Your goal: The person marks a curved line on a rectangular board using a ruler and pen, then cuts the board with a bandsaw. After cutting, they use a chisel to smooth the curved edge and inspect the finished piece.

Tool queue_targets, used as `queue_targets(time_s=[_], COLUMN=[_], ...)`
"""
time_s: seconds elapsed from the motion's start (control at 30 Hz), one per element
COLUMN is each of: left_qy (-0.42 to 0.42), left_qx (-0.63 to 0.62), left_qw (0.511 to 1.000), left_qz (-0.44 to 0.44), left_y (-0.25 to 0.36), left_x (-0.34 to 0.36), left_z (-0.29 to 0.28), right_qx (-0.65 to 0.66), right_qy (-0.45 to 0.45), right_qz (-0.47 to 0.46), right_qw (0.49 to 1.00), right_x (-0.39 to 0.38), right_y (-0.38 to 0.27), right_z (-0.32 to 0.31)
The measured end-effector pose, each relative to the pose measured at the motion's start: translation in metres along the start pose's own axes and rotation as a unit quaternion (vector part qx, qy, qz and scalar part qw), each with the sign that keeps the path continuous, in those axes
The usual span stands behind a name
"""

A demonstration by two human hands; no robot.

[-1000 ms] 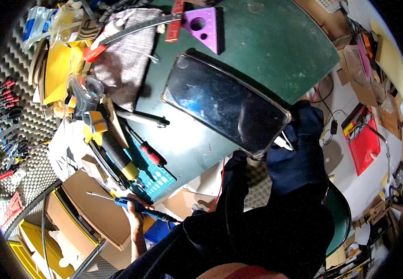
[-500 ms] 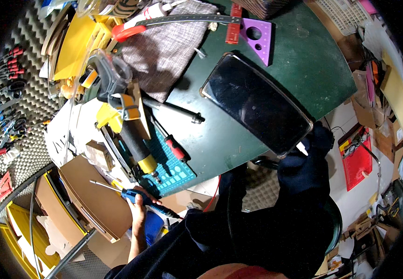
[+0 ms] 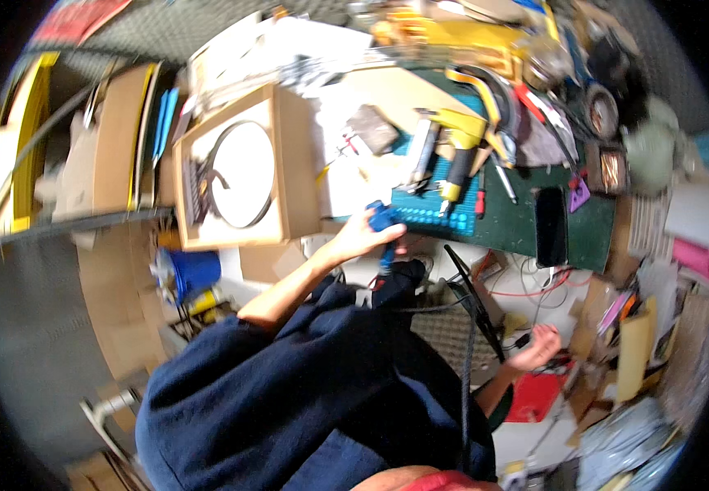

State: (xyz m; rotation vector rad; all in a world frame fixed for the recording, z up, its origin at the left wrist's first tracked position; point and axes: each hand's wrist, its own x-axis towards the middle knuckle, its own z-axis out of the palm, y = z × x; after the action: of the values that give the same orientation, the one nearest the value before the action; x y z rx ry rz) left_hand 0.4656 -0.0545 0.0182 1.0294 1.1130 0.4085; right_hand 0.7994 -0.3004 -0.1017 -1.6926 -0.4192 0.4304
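Note:
My left hand (image 3: 360, 235) is closed around the blue handle of a soldering iron (image 3: 385, 219), at the near edge of the green table (image 3: 506, 221). Its cord end hangs down toward my lap, and its metal shaft is lost in the blur. Just past the iron lies a teal cutting mat (image 3: 432, 206), with a yellow and black gun-shaped tool (image 3: 457, 159) across it. Lower right, away from the table, my right hand (image 3: 537, 348) is raised with its fingers curled in and nothing visible in them. A black phone (image 3: 550, 227) rests on the table's right part.
An open wooden box (image 3: 295, 155) with a round white piece inside stands left of my left hand. A shelf with cardboard sheets (image 3: 123, 143) is farther left. A black stand (image 3: 473, 299) and red cables (image 3: 526, 290) lie between my hands. A blue bin (image 3: 191, 272) sits below the box.
My view has swung left, so the table now appears farther right and the wooden box shows. My right hand has come into view. The soldering iron stays in my left hand.

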Motion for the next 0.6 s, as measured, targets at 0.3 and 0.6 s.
queue_targets(time_s=[0.3, 0.6], left_qy=[-0.091, -0.010], left_qx=[-0.224, -0.233], left_qw=[0.945, 0.917], left_qz=[0.220, 0.324], left_y=[0.102, 0.104], left_x=[-0.105, -0.161], left_z=[0.015, -0.072], right_qx=[0.086, 0.253], right_qy=[-0.621, -0.775], right_qz=[0.091, 0.246], right_qw=[0.774, 0.525], right_x=[-0.120, -0.167], right_y=[-0.245, -0.300], right_z=[0.180, 0.244])
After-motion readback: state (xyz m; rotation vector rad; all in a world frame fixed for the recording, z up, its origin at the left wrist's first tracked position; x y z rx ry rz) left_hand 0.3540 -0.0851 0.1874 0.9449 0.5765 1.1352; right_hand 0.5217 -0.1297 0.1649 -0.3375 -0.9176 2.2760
